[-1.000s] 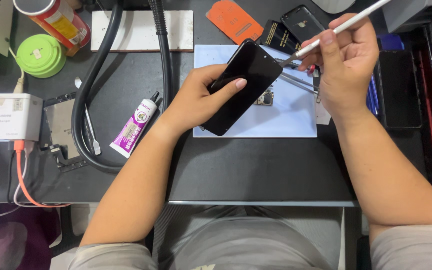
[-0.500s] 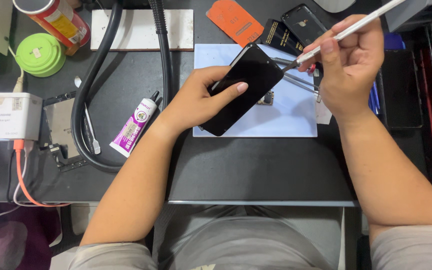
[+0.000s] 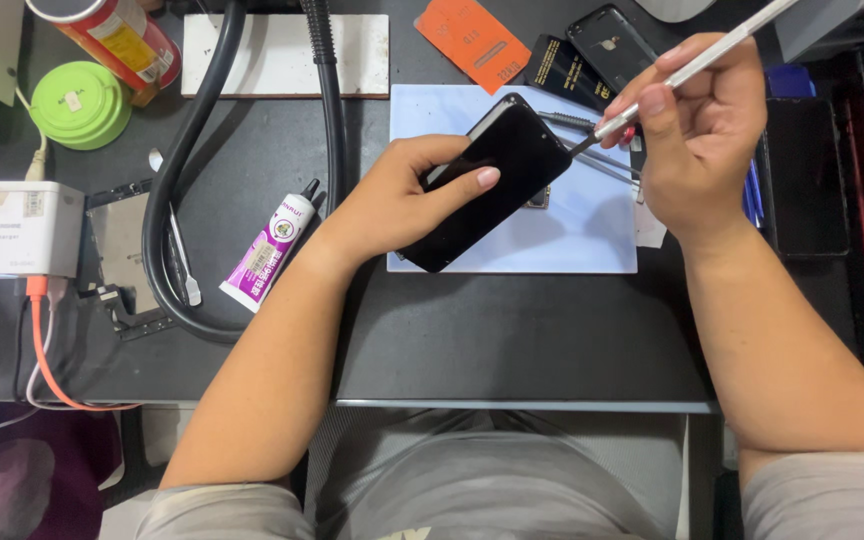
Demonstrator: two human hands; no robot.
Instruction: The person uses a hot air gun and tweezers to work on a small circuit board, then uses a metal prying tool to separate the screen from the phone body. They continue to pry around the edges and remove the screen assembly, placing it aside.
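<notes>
Tool tip [image 3: 582,143] nearer phone [image 3: 497,175], left-hand-held [image 3: 392,205].

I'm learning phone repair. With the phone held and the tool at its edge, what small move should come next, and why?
Probably ease the tool tip along the phone edge. The right hand holds its tip at the phone's right edge, while the left hand grips the phone tilted above the blue mat.

My right hand [image 3: 697,130] now sits slightly lower than a second ago, bringing the white tool's [image 3: 692,68] dark tip against the black phone's [image 3: 492,180] upper edge.
</notes>
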